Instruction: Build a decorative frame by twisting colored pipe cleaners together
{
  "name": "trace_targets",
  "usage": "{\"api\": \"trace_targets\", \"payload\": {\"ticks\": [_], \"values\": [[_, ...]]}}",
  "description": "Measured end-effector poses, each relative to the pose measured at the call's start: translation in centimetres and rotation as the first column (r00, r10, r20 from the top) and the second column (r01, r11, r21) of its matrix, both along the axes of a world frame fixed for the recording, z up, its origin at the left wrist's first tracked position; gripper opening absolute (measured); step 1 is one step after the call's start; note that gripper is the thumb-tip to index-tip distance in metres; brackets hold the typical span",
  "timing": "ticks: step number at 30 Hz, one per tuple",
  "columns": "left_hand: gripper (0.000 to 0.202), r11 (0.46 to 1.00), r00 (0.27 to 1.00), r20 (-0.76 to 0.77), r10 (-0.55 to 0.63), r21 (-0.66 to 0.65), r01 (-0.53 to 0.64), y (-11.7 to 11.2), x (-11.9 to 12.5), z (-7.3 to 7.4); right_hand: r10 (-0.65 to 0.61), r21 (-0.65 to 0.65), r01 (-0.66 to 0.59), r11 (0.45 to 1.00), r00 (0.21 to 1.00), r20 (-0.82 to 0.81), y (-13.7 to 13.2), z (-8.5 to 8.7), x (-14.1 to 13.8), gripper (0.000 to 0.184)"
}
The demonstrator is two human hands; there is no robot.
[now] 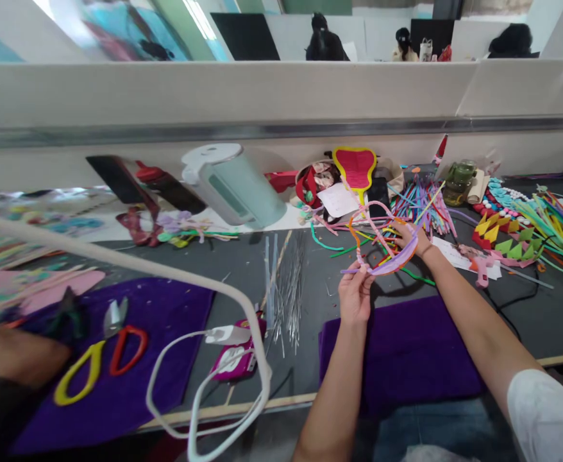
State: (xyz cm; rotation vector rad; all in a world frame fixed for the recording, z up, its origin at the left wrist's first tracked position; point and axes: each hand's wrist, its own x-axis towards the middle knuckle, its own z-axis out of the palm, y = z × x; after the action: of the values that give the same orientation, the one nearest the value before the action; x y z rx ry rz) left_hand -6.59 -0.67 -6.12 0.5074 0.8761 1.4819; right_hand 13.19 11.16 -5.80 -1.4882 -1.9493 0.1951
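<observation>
A looped shape of pink, orange and purple pipe cleaners [395, 258] is held up between my hands over the desk. My left hand [356, 296] pinches its lower left end, where pink and orange stems meet. On the other side, my right hand [413, 239] grips its purple side, with some fingers hidden behind the stems. A folded purple cloth [406, 353] lies on the desk below my forearms. Just behind my right hand is a pile of loose coloured pipe cleaners [426, 202].
A pink glue gun [483, 269] lies at right, near yellow and green leaf-like pieces [507, 237]. Wires [291, 289] are left of my hands. Yellow-and-red scissors [111, 340], a white cable [204, 276] and another person's arm [16, 356] are further left. A pale jug [236, 186] stands behind.
</observation>
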Motion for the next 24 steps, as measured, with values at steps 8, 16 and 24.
{"api": "trace_targets", "payload": {"ticks": [8, 16, 24], "values": [[0.030, 0.995, 0.994, -0.044, 0.097, 0.010, -0.096, 0.2, -0.4, -0.5, -0.023, -0.043, 0.014, 0.999, 0.973, -0.231, -3.4, 2.8, 1.9, 0.024], [0.030, 0.995, 0.997, -0.018, 0.074, -0.065, -0.075, 1.5, 1.6, 0.3, -0.261, -0.400, -0.284, 0.871, 0.422, -0.868, -9.4, 5.6, 4.3, 0.040], [0.029, 0.994, 0.998, -0.016, 0.066, -0.089, -0.068, 4.0, 3.4, 0.4, -0.229, -0.282, -0.343, 0.896, 0.188, -0.955, -14.9, 5.8, 3.7, 0.038]]}}
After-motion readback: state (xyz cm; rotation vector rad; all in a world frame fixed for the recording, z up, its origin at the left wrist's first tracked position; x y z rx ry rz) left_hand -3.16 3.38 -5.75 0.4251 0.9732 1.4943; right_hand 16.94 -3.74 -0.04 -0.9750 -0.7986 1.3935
